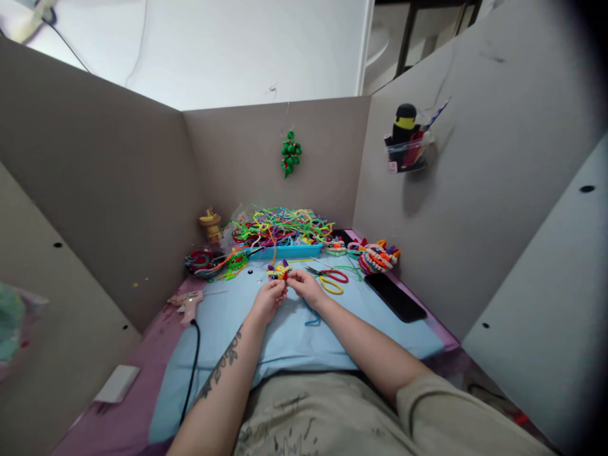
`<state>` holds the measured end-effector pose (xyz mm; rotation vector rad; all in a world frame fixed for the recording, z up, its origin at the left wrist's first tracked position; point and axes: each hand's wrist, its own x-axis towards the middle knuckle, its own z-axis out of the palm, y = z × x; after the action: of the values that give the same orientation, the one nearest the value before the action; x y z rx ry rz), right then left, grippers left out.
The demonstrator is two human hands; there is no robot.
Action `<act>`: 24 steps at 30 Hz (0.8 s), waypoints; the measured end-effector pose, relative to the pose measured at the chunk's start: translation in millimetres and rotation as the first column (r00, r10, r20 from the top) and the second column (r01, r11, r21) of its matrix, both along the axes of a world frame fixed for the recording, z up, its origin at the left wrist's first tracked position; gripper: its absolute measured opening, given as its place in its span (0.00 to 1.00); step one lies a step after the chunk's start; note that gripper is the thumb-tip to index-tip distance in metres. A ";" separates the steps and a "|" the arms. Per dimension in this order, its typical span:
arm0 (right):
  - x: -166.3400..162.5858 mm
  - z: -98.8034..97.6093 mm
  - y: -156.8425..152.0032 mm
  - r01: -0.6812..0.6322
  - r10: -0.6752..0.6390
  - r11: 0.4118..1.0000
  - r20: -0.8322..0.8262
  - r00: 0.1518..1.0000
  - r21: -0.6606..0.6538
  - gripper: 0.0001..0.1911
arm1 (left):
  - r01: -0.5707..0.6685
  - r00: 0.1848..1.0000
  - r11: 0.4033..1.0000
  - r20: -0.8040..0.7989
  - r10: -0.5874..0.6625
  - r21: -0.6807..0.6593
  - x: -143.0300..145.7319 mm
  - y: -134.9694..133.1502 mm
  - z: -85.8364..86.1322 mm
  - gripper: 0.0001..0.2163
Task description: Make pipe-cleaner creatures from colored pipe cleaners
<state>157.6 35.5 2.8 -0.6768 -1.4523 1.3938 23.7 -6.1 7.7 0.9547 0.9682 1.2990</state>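
Note:
Between the fingertips of both hands is a small pipe-cleaner figure [278,271], mostly yellow with purple, red and blue parts. My left hand [270,299] pinches it from below and the left. On its right side, my right hand [304,285] grips it with thumb and fingers closed. A blue pipe cleaner [312,322] hangs or lies beneath the right wrist; whether it joins the figure is hidden. Right beside the right hand lie scissors [335,278] with a red and a yellow handle loop, blades pointing up and left.
A blue tray [285,252] heaped with colourful pipe cleaners [285,225] stands at the back. A pink glue gun [190,305] with a black cord lies left, a phone [395,297] right. Finished-looking figures [377,256] sit back right, a green one [237,261] back left. Grey panels enclose the table.

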 end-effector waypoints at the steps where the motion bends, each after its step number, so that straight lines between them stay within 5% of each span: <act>1: 0.4 0.0 0.1 0.005 -0.005 1.000 -0.007 1.000 -0.003 0.12 | -0.010 1.000 1.000 0.014 0.010 -0.006 -0.4 0.6 0.3 0.13; 8: 3.6 5.1 -0.1 0.023 -0.024 1.000 -0.060 0.998 -0.016 0.12 | 0.027 0.993 0.999 0.113 -0.023 -0.038 0.1 1.2 1.2 0.11; 16: -3.4 7.4 -6.5 -0.112 0.110 0.989 -0.031 0.993 -0.096 0.13 | 0.072 0.964 0.991 0.263 -0.040 -0.115 -1.3 -1.8 7.2 0.08; 24: -0.1 0.9 -1.8 -0.145 0.140 0.987 -0.066 0.988 -0.073 0.12 | 0.119 0.982 0.986 0.161 -0.099 -0.117 2.7 -6.8 10.6 0.10</act>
<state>157.5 33.7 3.7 -0.5836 -1.4274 1.5749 26.4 -12.9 18.3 0.7861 0.8553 1.1866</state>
